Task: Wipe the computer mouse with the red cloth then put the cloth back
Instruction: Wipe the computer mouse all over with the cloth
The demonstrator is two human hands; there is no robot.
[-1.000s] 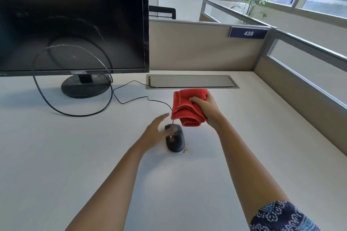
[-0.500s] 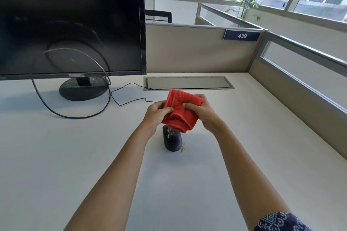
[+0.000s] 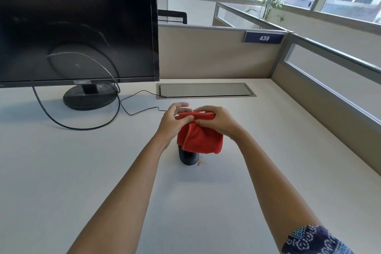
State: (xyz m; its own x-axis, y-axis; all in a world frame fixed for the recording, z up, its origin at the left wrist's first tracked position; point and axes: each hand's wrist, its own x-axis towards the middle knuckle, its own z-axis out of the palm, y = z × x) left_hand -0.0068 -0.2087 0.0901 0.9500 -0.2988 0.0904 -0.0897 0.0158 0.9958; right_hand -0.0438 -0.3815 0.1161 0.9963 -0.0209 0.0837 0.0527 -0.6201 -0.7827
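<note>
Both the left hand (image 3: 172,121) and right hand (image 3: 216,122) pinched the soft, limp red cloth (image 3: 200,140) along its top fold, just at twelve o'clock of the mouse (image 3: 188,159).

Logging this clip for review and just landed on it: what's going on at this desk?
A person at a white desk holds a red cloth in both hands, the left hand and right hand pinching its upper edge so it hangs down. It hangs over the far part of a black computer mouse, whose near end shows below it. Whether cloth touches mouse cannot be told. A few crumbs lie beside the mouse. A dark monitor stands on the left.
</note>
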